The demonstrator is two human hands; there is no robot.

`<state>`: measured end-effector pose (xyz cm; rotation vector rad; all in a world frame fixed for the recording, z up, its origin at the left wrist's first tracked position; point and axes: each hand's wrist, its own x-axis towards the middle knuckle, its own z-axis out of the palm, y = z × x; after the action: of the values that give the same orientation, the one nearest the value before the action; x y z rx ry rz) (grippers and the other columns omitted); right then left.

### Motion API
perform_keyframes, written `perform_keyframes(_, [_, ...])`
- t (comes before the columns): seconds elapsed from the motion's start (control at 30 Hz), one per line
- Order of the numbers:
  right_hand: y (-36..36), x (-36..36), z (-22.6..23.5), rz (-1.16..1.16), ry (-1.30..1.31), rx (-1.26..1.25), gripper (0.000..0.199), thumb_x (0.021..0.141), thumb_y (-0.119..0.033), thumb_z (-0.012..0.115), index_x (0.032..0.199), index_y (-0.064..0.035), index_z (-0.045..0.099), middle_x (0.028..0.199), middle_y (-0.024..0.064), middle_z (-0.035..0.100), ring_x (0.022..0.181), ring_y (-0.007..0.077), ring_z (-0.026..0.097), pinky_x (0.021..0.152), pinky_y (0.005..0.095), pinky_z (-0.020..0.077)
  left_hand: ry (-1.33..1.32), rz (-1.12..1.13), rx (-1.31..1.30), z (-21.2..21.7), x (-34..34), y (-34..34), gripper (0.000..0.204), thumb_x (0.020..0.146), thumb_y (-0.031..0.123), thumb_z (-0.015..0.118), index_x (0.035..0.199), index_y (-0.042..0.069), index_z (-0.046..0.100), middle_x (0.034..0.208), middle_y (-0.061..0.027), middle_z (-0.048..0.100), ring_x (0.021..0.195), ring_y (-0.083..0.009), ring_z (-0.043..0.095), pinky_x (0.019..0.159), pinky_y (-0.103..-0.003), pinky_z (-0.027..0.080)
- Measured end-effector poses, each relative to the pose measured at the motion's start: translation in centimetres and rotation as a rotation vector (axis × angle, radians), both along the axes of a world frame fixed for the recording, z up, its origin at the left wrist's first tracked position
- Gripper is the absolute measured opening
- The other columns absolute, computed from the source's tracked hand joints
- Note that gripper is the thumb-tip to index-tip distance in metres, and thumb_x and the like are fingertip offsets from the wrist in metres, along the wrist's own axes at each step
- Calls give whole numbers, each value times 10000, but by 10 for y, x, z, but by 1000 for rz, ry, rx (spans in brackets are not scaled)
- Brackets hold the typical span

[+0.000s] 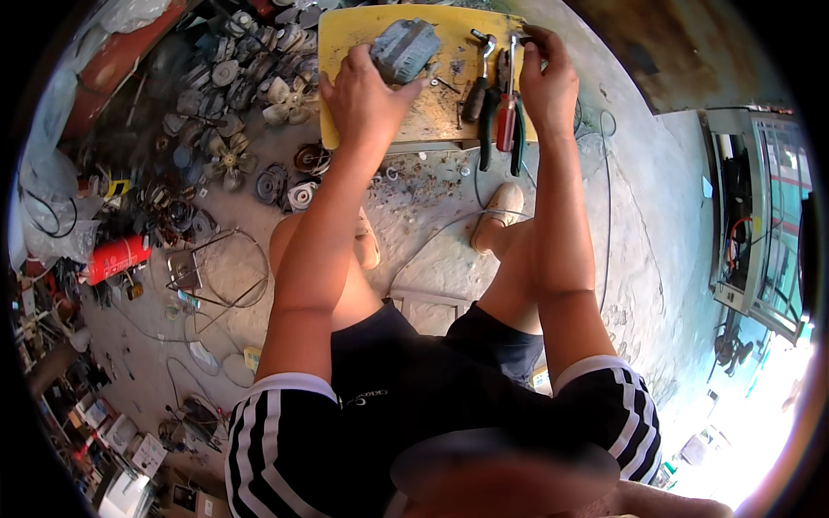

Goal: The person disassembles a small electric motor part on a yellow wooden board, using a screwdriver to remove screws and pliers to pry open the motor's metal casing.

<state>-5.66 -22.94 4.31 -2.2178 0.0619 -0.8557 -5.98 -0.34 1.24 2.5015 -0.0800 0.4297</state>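
A low yellow table (345, 34) stands in front of me on the concrete floor. My left hand (363, 95) rests on it and grips a grey metal motor housing (406, 47) from its near side. My right hand (544, 78) is at the table's right edge, its fingers closed on a thin metal tool (515, 43) that points away from me. Between the hands lie a ratchet wrench (479, 78), red-handled pliers (505, 116) and dark green-handled pliers (518, 142), with small screws scattered about.
Piles of fan blades and motor parts (233, 104) cover the floor to the left, with a red cylinder (117, 257) and a wire fan guard (224, 272). My feet in sandals (496, 216) sit under the table. A cable (604, 216) runs along the right; a glass-fronted cabinet (760, 216) stands far right.
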Motion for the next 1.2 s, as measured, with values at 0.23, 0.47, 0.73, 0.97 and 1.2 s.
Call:
perform_keyframes(0.23, [-42, -15, 8, -21, 584, -117, 387, 876, -417, 651, 995, -56, 726, 929, 149, 729, 908, 337, 696, 808, 417, 535, 25, -84, -86, 3, 5, 9, 831, 691, 400, 843, 1320, 8, 468, 1216, -201, 636, 1156, -350, 592, 1128, -546, 243])
perform_keyframes(0.47, [-17, -24, -2, -3, 830, -348, 472, 835, -499, 645, 1040, -77, 689, 970, 145, 723, 971, 341, 685, 847, 457, 525, 94, -106, -147, 21, 16, 15, 815, 650, 455, 820, 1269, 10, 533, 1071, -180, 699, 1061, -334, 651, 1162, -570, 175])
perform_keyframes(0.73, [-4, -28, -3, -55, 636, -254, 439, 962, -427, 542, 1156, -35, 575, 984, 182, 698, 915, 365, 682, 792, 446, 533, 21, -62, -275, 25, 23, 6, 783, 661, 470, 805, 1273, 54, 549, 1074, -158, 702, 1015, -330, 664, 1091, -559, 273])
perform_keyframes(0.97, [-12, -20, 24, 182, 541, 1170, 388, 1054, -360, 470, 1171, -4, 567, 897, 73, 644, 766, 133, 646, 651, 229, 543, -58, -83, -386, 17, 32, -4, 726, 694, 450, 798, 1293, 128, 544, 1199, -137, 639, 1119, -333, 606, 1069, -570, 296])
perform_keyframes(1.2, [5, -28, 29, 530, 435, 949, 428, 975, -192, 641, 1314, 39, 518, 1062, 71, 705, 848, 99, 660, 641, 195, 448, -208, -27, -320, 20, 46, -3, 666, 699, 441, 804, 1236, 85, 633, 1148, -188, 683, 1050, -346, 660, 916, -408, 493])
